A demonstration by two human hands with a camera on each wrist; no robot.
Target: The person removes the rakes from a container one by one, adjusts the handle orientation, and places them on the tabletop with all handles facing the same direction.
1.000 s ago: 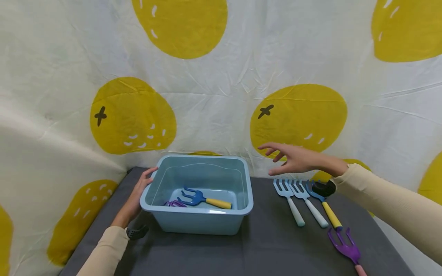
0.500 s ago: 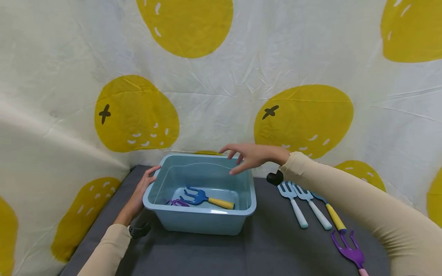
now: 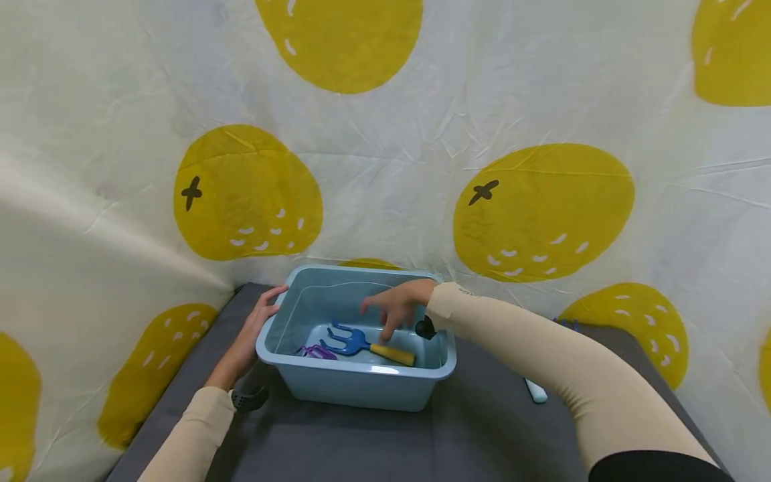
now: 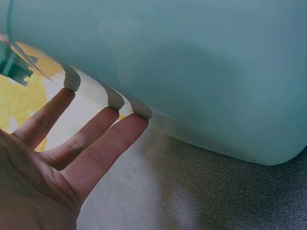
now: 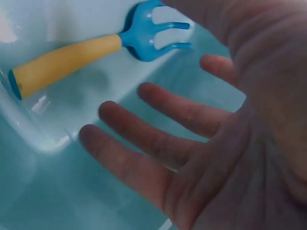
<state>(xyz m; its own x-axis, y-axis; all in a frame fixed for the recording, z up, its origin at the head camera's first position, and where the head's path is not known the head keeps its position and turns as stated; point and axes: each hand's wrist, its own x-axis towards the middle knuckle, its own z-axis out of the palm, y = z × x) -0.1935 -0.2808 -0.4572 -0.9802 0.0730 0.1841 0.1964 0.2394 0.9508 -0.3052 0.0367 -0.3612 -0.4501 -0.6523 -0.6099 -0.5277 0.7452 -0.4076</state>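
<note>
Right grip (image 3: pixel 395 308) and blue fork (image 3: pixel 365 345) in the pale blue bin (image 3: pixel 355 388), which stands on the dark tabletop (image 3: pixel 349 442). The fork lies on the bin floor, below the right grip and to its near side. Its long axis runs chiefly from left to right: the blue tines (image 3: pixel 337 343) point left, while the yellow handle (image 3: pixel 394 355) extends right and slightly near, its butt end toward the near right corner. Of the fork's two parts, the handle is the closer to the right grip.

The right grip holds nothing; its fingers are extended and parted. In the right wrist view they appear clear of the fork, and the row of fingertips stands roughly parallel to the handle. A hold on the handle would therefore, in judgement, require a lowering toward the near side, so that fingers and thumb might close across the axis rather than along it.

The left grip (image 3: pixel 248 338) is the farther from the handle. It rests at the bin's left rim, fingers nearly straight and touching the bin. Between it and the fork lie purple prongs (image 3: pixel 319 352); whether these belong to one tool or several cannot be told.
</note>
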